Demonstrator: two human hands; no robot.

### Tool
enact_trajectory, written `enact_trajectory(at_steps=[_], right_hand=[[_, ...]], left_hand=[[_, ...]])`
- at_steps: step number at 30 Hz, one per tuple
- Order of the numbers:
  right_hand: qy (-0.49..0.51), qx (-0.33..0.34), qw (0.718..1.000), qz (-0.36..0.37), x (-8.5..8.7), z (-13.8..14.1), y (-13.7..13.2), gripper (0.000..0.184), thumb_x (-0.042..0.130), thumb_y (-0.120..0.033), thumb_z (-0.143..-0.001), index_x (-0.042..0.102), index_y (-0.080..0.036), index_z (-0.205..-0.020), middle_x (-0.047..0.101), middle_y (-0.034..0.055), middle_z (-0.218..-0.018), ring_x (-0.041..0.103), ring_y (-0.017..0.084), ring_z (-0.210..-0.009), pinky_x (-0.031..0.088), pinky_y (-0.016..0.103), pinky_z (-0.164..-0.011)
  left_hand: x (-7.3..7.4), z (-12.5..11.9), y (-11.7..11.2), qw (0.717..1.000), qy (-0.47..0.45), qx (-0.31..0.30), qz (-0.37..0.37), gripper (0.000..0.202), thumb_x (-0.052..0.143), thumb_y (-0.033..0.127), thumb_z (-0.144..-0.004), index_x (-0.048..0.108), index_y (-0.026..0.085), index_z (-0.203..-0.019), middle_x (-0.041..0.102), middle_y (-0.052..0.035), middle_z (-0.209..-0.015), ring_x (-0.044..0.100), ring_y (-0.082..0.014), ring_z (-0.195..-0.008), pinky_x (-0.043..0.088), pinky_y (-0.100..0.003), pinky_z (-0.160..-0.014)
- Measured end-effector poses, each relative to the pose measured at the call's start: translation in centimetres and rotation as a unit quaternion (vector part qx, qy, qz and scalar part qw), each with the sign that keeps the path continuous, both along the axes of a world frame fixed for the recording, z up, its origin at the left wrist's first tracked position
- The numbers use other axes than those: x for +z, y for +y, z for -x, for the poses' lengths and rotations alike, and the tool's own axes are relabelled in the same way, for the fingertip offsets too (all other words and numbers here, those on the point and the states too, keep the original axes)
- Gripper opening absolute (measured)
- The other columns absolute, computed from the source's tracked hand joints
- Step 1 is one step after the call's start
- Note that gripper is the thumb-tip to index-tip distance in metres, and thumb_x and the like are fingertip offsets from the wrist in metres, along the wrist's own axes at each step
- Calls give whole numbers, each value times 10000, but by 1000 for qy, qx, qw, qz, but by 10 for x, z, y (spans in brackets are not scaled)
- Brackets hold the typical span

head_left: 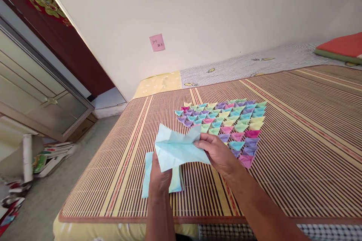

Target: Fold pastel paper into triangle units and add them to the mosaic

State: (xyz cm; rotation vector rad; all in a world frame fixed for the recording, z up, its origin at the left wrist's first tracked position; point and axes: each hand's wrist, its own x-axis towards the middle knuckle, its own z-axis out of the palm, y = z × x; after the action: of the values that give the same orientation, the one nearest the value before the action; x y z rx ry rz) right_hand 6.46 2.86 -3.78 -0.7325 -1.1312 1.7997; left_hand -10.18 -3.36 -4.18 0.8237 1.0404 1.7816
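Observation:
A creased sheet of light blue paper [178,148] is held up between my hands, folded along its middle with its corners spread. My left hand [160,171] grips its lower left part from beneath; the paper hides most of those fingers. At its right side, my right hand [216,150] pinches the paper between thumb and fingers. Below it, partly covered by my left hand, lies a stack of paper sheets [147,177], light blue on top. Beyond my right hand stand rows of small folded paper boats [223,115] in blue, purple, green, yellow and pink.
A striped bamboo mat [113,165] covers the bed. A pink note [157,42] is stuck to the wall behind. A folded red and green quilt [339,47] lies at the far right. Papers and clutter [51,154] are on the floor at left, near a glass-paneled door [42,94].

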Motion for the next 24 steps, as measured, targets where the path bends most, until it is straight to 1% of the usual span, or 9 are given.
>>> enact_trajectory(at_steps=[3, 5, 8, 10, 13, 16, 18, 21, 24], right_hand=[[-35, 43, 998, -27, 0, -5, -1, 273, 744, -446, -812, 709, -187, -737, 631, 1, -647, 537, 120, -556, 404, 257, -548], [-25, 31, 998, -51, 3, -11, -1, 413, 686, -587, -874, 717, -183, -791, 644, 22, -706, 559, 132, -603, 425, 259, -560], [-21, 12, 995, -96, 11, -18, -1, 532, 677, -708, -866, 744, -183, -923, 681, 51, -827, 594, 153, -713, 479, 271, -633], [-37, 18, 993, -111, 17, -20, -2, 512, 767, -669, -811, 744, -186, -977, 699, 54, -859, 621, 168, -759, 500, 277, -671], [-62, 15, 991, -118, 24, -21, -4, 422, 860, -533, -756, 730, -195, -972, 696, 33, -823, 656, 188, -787, 526, 289, -699], [-89, -20, 986, -138, 28, -23, -7, 336, 777, -513, -842, 710, -194, -922, 661, 12, -769, 629, 163, -716, 516, 282, -660], [-90, -27, 984, -149, 29, -25, -8, 339, 716, -523, -885, 707, -193, -965, 672, 20, -808, 631, 161, -728, 513, 281, -660], [-94, -24, 985, -144, 30, -24, -10, 373, 825, -423, -777, 698, -195, -1043, 707, 30, -879, 662, 182, -798, 527, 284, -689], [-110, -70, 983, -128, 28, -19, -9, 307, 860, -330, -701, 679, -193, -908, 669, 1, -764, 627, 163, -703, 508, 273, -626]], left_hand=[[7, -10, 4, 999, 10, 33, -11, 282, 965, 338, -656, 741, 186, -734, 649, 16, -639, 543, -107, -559, 471, -222, -559], [11, -14, 6, 998, 9, 54, 0, 340, 964, 372, -651, 686, 177, -627, 593, 32, -575, 476, -84, -516, 433, -207, -519], [10, -19, 7, 998, 4, 59, 21, 383, 953, 404, -658, 659, 170, -581, 580, 28, -554, 461, -83, -514, 420, -207, -508], [8, -21, 6, 998, 12, 59, 30, 370, 942, 393, -677, 665, 167, -584, 591, 22, -559, 473, -87, -528, 426, -209, -524], [6, -25, 6, 997, 31, 66, 39, 356, 931, 395, -694, 677, 165, -599, 605, 16, -557, 489, -92, -534, 422, -212, -533], [6, -27, 6, 996, 39, 62, 41, 370, 920, 430, -704, 680, 164, -611, 617, 8, -557, 510, -101, -538, 419, -214, -530], [7, -28, 6, 995, 45, 74, 39, 368, 919, 423, -704, 675, 164, -612, 617, 11, -550, 505, -98, -532, 417, -211, -529], [8, -31, 6, 993, 42, 99, 41, 348, 919, 404, -707, 682, 161, -629, 615, 21, -548, 493, -87, -522, 419, -203, -533], [9, -34, 5, 994, 26, 92, 44, 343, 918, 403, -716, 693, 156, -642, 631, 15, -574, 519, -85, -544, 432, -193, -548]])
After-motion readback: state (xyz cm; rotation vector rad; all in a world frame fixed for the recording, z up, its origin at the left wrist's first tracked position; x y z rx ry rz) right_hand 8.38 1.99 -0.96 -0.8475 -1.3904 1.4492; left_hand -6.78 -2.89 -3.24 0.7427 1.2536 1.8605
